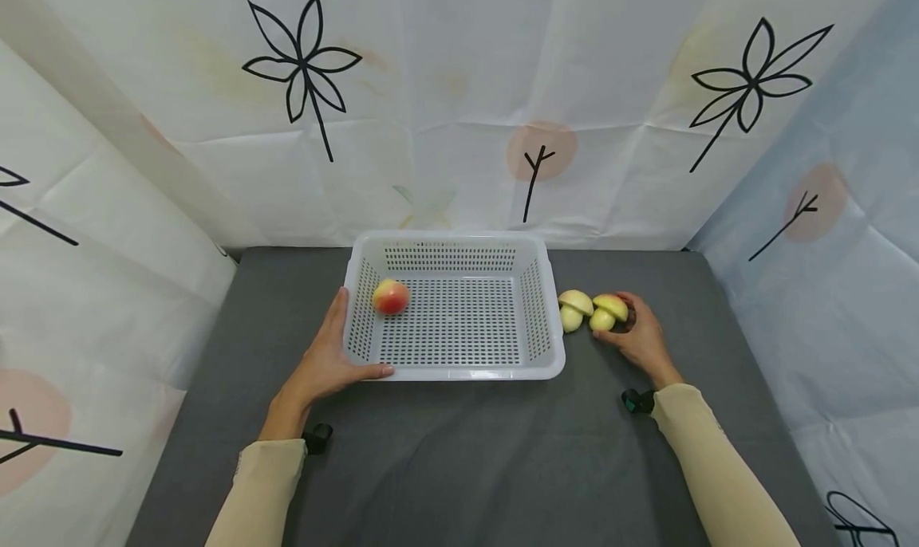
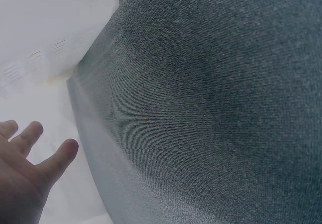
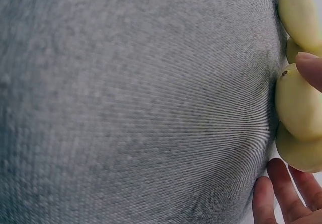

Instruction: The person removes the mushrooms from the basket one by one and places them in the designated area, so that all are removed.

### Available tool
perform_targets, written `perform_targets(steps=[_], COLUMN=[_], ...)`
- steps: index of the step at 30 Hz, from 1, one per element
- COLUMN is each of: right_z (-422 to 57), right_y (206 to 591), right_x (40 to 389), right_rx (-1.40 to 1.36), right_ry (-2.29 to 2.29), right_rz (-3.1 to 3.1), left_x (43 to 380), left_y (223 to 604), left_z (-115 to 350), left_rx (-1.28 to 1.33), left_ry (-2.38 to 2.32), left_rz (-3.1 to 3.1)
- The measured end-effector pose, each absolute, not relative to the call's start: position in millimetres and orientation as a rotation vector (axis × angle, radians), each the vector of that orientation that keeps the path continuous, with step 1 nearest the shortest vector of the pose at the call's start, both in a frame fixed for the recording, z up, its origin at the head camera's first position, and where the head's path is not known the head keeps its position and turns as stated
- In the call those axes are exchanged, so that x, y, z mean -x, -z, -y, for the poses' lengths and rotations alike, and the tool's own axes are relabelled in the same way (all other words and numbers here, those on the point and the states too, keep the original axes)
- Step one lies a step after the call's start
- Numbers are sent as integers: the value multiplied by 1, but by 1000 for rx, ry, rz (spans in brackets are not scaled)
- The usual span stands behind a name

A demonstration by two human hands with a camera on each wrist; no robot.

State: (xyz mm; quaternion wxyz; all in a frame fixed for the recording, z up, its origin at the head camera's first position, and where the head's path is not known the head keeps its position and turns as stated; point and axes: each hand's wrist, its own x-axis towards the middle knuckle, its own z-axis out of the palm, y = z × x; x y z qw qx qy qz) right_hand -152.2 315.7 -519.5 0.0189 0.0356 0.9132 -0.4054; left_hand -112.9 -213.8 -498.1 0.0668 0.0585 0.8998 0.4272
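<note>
A white perforated plastic basket (image 1: 459, 373) stands on the grey table, with one round red-and-yellow fruit (image 1: 391, 297) inside at its left. At the basket's front left corner, my left hand (image 1: 333, 367) rests with the thumb along the front rim and straight fingers by the left wall; its fingers (image 2: 59, 158) look spread in the left wrist view. Right of the basket are two yellow-green mushrooms side by side. My right hand (image 1: 641, 340) holds the outer mushroom (image 1: 606, 312), thumb near its stem and curved fingers round its cap. The inner mushroom (image 1: 573, 310) sits close to the basket wall.
A dark grey cloth covers the table (image 1: 459, 467). White printed curtains (image 1: 445, 92) rise behind it and at both sides. The basket's back rim reaches close to the rear curtain. Dark wrist straps (image 1: 637, 401) sit at both sleeves.
</note>
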Motion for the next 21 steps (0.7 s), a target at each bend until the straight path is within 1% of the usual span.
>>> perform_targets(steps=[21], right_z=[-316], right_y=[519], right_x=[152], right_rx=[-121], right_ry=[1238], right_rz=[-2843], left_x=[113], left_y=[499], left_z=[214], left_rx=[-177], left_ry=[-1283], left_rz=[-2720])
